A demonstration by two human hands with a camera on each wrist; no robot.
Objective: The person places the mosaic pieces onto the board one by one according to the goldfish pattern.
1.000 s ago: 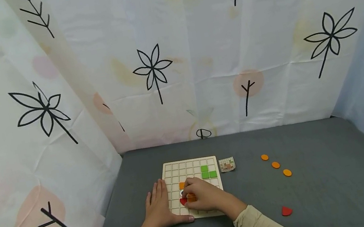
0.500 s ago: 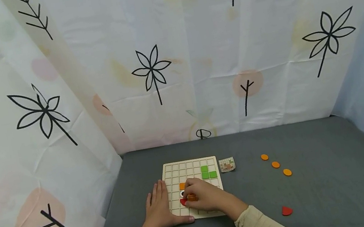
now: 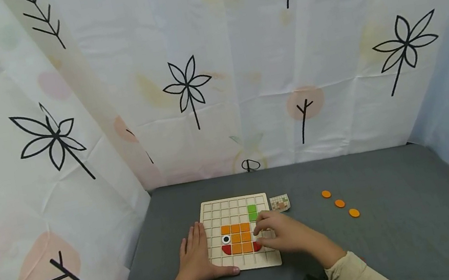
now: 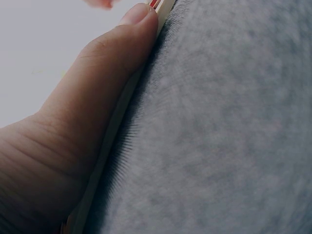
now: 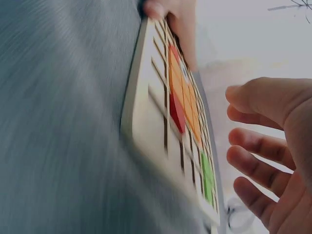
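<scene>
My left hand (image 3: 197,258) rests beside the wooden grid board (image 3: 212,215), its straight fingers along the left side and its thumb (image 4: 112,53) along the front edge. On the board lies a block of square orange tiles (image 3: 236,238). A white tile with a black ring (image 3: 226,240) and a red rounded tile (image 3: 227,250) sit at its left, with another red tile (image 5: 176,114) at its lower right. Green tiles (image 3: 252,212) lie farther back. My right hand (image 3: 286,231) hovers over the board's right side with nothing visible between its loosely bent fingers, partly hiding the green tiles.
A small printed grid card (image 3: 279,202) lies right of the board. Several orange discs (image 3: 339,203) form a slanting row farther right on the grey table (image 3: 397,210). A patterned cloth (image 3: 256,65) hangs behind. My right sleeve covers the table's front right.
My right hand has come off the orange tiles and moved right, uncovering them and the lower-right red tile. The loose red piece at front right is now behind my forearm. My left hand stays put.
</scene>
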